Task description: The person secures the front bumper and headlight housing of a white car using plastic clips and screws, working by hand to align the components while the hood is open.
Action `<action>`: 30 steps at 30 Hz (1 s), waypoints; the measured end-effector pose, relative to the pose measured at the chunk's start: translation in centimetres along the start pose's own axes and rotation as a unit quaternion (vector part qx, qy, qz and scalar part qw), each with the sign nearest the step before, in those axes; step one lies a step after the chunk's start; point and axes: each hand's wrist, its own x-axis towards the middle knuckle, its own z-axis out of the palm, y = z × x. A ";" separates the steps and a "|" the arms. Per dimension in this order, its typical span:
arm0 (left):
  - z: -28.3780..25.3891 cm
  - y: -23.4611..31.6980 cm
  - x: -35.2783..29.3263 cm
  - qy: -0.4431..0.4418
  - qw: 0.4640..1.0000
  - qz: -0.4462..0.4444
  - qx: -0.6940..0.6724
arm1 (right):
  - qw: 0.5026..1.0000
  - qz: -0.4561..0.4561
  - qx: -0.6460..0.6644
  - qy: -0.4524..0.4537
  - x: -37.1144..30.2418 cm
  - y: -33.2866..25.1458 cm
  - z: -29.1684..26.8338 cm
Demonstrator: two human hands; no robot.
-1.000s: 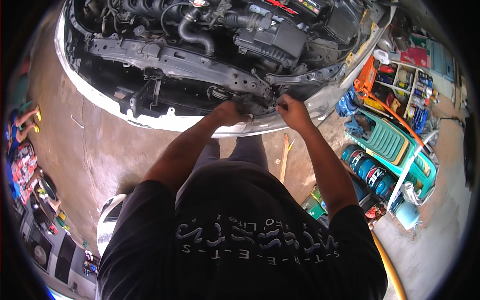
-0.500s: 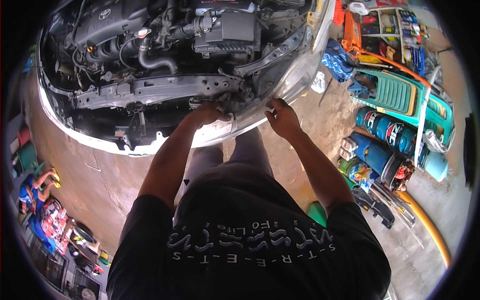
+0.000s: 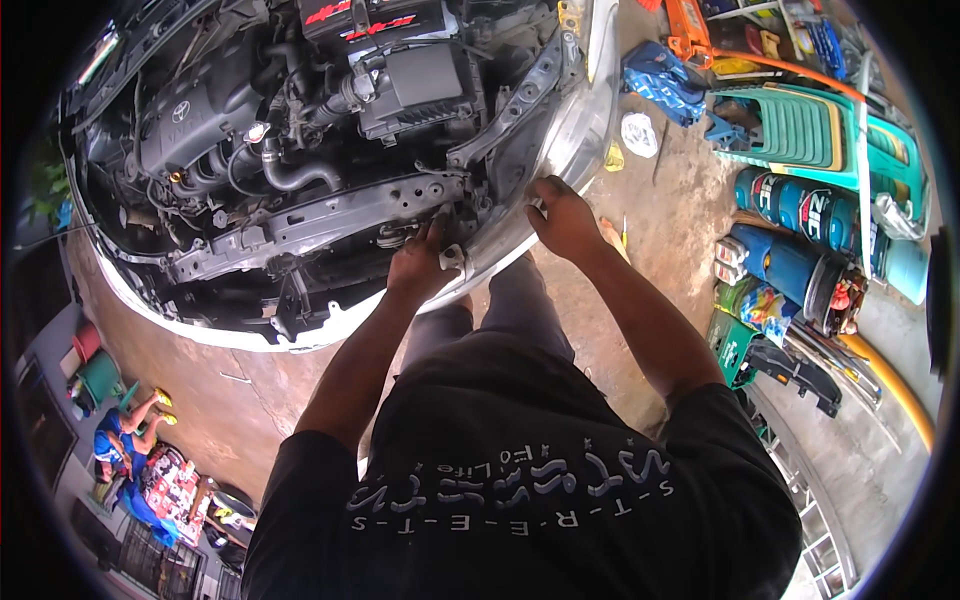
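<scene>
The front of a car with its bonnet up fills the upper left. My left hand (image 3: 418, 266) is at the pale front bumper (image 3: 490, 262), beside a small whitish bracket (image 3: 453, 258). Its fingers stretch toward the gap below the dark radiator support (image 3: 330, 213), and their tips are partly lost in shadow. My right hand (image 3: 562, 222) is at the bumper's corner, just below the clear headlight (image 3: 572, 130). Its fingers curl with thumb and index close together; a small pale spot shows between them, too small to name.
Behind the support are the black engine cover (image 3: 195, 125), air filter box (image 3: 415, 90) and battery (image 3: 385, 22). To the right stand stacked green chairs (image 3: 790, 125), blue drums (image 3: 790, 205) and an orange floor jack (image 3: 688, 35). Another person (image 3: 125, 435) sits at far left.
The view has shifted, so the car sits lower and further left. My left hand has moved along the bumper toward my right hand, its fingers straighter. My right hand stays at the bumper corner.
</scene>
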 end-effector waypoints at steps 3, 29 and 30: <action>-0.3 0.1 0.6 -0.025 0.999 -0.002 0.019 | 0.997 -0.056 -0.025 0.037 0.8 0.3 -0.1; 0.2 -2.9 2.4 0.027 0.996 0.035 -0.080 | 0.986 -0.165 -0.026 -0.003 5.8 -2.0 -3.9; -0.3 -1.8 2.6 0.047 0.994 0.032 -0.092 | 0.988 -0.153 -0.020 0.007 6.2 -1.4 -4.4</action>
